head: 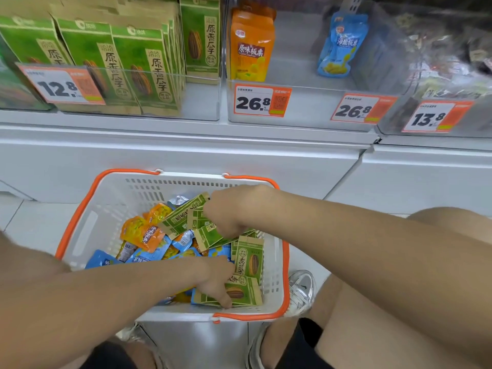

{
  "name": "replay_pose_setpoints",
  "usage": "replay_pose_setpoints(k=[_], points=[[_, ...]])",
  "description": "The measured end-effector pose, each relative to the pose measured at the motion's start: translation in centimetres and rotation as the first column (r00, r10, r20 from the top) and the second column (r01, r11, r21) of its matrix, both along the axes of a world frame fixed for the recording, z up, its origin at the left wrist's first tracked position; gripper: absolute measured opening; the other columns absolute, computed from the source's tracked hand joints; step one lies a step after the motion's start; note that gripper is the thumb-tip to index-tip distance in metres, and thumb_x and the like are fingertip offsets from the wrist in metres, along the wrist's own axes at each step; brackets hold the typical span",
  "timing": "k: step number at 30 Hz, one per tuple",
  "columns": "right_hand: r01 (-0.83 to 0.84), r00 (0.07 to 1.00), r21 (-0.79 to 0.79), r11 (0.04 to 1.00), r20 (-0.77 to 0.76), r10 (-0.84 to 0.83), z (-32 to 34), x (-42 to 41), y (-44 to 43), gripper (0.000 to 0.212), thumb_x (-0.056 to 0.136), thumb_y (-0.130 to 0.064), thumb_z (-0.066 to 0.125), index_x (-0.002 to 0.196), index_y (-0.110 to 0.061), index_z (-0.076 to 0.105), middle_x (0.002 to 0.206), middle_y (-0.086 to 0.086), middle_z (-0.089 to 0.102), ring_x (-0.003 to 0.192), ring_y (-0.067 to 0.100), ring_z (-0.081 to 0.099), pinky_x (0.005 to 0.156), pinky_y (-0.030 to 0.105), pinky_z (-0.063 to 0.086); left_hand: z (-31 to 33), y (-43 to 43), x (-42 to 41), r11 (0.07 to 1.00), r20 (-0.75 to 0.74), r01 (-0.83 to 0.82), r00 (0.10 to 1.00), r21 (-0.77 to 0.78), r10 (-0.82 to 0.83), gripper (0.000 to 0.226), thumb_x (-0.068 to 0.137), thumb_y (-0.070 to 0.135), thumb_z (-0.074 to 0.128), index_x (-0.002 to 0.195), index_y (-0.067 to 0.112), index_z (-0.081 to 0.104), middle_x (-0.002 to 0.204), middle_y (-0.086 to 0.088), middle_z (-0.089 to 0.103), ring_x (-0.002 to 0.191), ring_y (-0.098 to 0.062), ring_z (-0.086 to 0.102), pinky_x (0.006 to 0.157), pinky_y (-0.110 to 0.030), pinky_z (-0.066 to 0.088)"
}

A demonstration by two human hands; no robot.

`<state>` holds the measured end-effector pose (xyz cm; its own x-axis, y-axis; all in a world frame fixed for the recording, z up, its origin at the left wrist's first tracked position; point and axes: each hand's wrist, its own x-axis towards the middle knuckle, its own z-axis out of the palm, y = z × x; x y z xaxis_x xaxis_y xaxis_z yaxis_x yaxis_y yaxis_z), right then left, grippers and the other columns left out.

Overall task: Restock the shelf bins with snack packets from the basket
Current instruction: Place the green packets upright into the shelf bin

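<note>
A white basket with orange handles stands on the floor below the shelf, holding several green, orange and blue snack packets. My right hand reaches into its far side and grips a bunch of green sunflower-seed packets. My left hand is low at the near right corner, fingers curled on another green packet. Orange packets and blue packets lie in the left half of the basket.
Above, clear shelf bins hold green seed packets at left, one orange packet in the middle bin and one blue packet to its right. Price tags hang on the bin fronts. My knees and shoes flank the basket.
</note>
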<state>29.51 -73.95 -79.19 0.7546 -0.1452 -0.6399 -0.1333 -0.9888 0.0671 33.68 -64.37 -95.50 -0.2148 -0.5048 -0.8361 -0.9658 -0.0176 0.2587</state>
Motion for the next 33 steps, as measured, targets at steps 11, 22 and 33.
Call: replay_pose_setpoints(k=[11, 22, 33], points=[[0.132, 0.986, -0.084, 0.988, -0.089, -0.14, 2.0, -0.1, -3.5, 0.011, 0.102, -0.017, 0.051, 0.101, -0.015, 0.061, 0.089, -0.002, 0.058, 0.069, 0.018, 0.054, 0.064, 0.033, 0.048, 6.5, -4.7, 4.8, 0.852, -0.323, -0.399, 0.9, -0.338, 0.294, 0.074, 0.069, 0.052, 0.092, 0.124, 0.031, 0.049, 0.103, 0.013, 0.062, 0.076, -0.006, 0.063, 0.065, -0.019, 0.051], [0.399, 0.896, 0.22, 0.89, 0.115, -0.429, 5.2, -0.9, -8.8, 0.03, 0.095, -0.049, 0.068, 0.111, -0.024, 0.074, 0.098, -0.003, 0.075, 0.086, 0.024, 0.075, 0.081, 0.041, 0.063, 13.5, -7.1, 10.4, 0.431, -0.699, -0.84, 0.524, -0.329, 0.487, 0.057, 0.056, 0.025, 0.105, 0.098, 0.02, 0.067, 0.094, -0.007, 0.078, 0.073, -0.011, 0.071, 0.059, -0.031, 0.058], [0.417, 0.327, 0.833, 0.364, 0.236, -0.915, 8.9, 0.5, -8.1, 0.009, 0.089, -0.009, 0.082, 0.087, -0.002, 0.077, 0.081, 0.016, 0.078, 0.077, 0.031, 0.079, 0.065, 0.04, 0.066, 20.0, -7.2, 11.6, -0.235, -0.92, -0.931, -0.329, 0.278, 0.213, 0.042, 0.088, 0.05, 0.078, 0.105, 0.011, 0.076, 0.093, -0.006, 0.077, 0.083, -0.023, 0.074, 0.074, -0.037, 0.058]])
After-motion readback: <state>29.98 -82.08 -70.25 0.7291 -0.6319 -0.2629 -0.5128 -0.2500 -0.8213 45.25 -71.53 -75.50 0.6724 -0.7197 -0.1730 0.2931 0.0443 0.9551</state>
